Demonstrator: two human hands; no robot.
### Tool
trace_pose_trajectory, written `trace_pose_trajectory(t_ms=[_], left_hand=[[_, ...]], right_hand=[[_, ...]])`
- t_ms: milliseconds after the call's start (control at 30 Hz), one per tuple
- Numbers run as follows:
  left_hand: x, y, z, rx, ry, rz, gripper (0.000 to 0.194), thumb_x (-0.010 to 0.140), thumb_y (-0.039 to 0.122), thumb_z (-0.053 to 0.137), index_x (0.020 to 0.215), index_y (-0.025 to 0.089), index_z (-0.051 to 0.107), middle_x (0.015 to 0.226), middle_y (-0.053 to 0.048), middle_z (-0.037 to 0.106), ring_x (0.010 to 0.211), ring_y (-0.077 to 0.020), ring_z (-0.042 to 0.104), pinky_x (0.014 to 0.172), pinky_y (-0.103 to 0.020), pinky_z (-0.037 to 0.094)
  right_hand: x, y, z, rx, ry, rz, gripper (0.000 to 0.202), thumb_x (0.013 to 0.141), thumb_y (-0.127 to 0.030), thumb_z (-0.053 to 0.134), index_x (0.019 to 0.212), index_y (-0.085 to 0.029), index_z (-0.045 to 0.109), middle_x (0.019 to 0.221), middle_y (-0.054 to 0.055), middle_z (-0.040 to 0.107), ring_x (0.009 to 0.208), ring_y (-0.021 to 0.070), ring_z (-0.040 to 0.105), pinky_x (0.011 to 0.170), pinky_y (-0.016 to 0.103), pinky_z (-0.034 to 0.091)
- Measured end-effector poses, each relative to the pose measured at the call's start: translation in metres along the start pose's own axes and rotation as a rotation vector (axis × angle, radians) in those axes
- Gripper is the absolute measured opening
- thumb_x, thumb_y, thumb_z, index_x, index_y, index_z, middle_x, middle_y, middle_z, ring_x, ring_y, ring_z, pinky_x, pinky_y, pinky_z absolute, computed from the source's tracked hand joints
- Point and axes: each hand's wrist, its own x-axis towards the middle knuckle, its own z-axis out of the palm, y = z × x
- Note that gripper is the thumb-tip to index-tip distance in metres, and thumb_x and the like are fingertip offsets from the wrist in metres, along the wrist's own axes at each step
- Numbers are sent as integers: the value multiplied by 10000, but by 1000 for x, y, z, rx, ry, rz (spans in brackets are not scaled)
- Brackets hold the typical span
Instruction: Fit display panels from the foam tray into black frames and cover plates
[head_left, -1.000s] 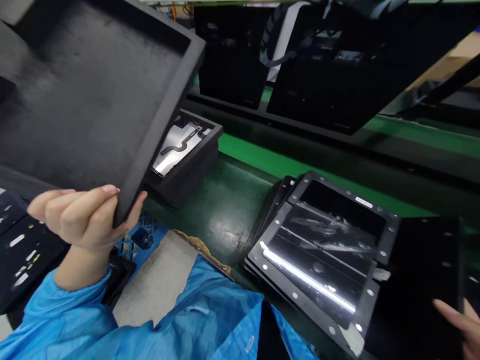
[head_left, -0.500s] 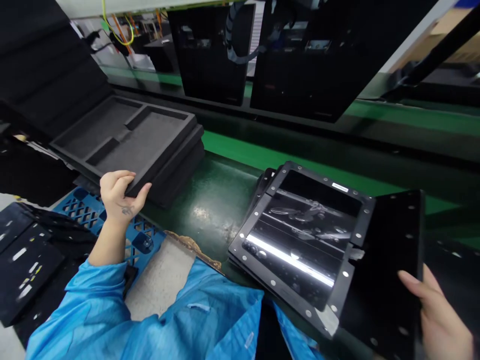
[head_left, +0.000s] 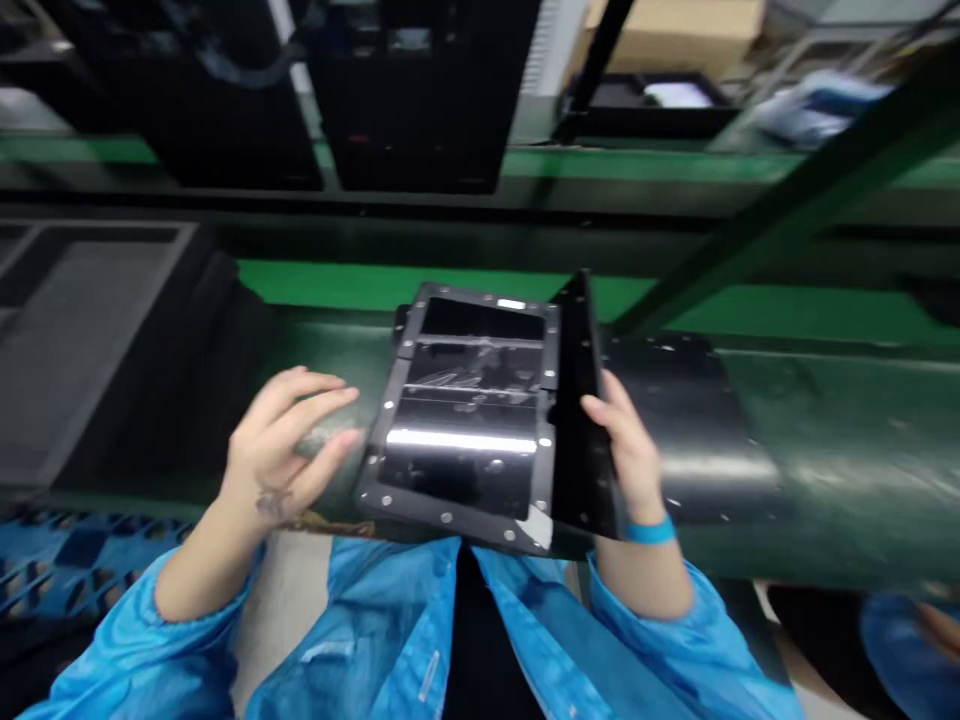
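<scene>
A glossy black framed panel [head_left: 472, 470], with small round silver fasteners around its frame and a white label at the top, lies on top of other dark panels on the green bench. My right hand [head_left: 631, 445] grips the outer edge of a thin black plate [head_left: 579, 420], thumb on the near face. The plate stands tilted steeply along the right side of the framed panel; whether the two are joined, I cannot tell. To the left, my left hand [head_left: 292, 440] hovers with its fingers apart, holding nothing, close to the framed panel's left edge.
Black foam trays [head_left: 112, 330] are stacked at the left, above a blue plastic pallet [head_left: 90, 560]. Another black plate [head_left: 690, 430] lies flat on the bench [head_left: 847, 450] at the right. A green diagonal beam [head_left: 787, 200] crosses the right side; dark upright panels [head_left: 420, 110] stand behind.
My left hand has let go of the foam tray and moved right toward the framed panel. The plate in my right hand is now tilted up more steeply. The view has swung right.
</scene>
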Motion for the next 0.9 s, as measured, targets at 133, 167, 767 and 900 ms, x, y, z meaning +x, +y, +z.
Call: trace_pose_trajectory(t_ms=[133,167,767,900], left_hand=[[39,33,45,-53,-202,19,368,958,490,595,1216,259,721,1238,-95,683,1112,-303,669,1002,-449,551],[43,35,51,-26,-172,10,380,956,508,591,1204,253,725,1216,-104,685,1092,-319,671,1008,-471,547],[74,93,34,-1137,-531,-1168,779,509,526,941,1189,204,742,1155,-133,774,1066,-417,737,859,-508,662],[78,94,24,-1115,-489,-1168,786,392,312,986,1128,179,744,1087,-109,791,983,-376,759,786,-412,671]], right_hand=[[4,-12,11,130,-57,-7,611,723,-471,746,1289,-257,658,1402,42,651,1362,314,546,1183,468,426],[5,-15,13,177,-82,-1,618,724,-463,745,1297,-253,648,1400,43,652,1353,312,554,1181,463,429],[6,-20,24,321,-105,-50,573,740,-424,753,1280,-261,656,1344,26,679,1303,297,581,1160,430,444],[4,-19,24,312,-120,-26,578,752,-457,756,1286,-265,653,1301,27,700,1267,303,605,1129,444,477]])
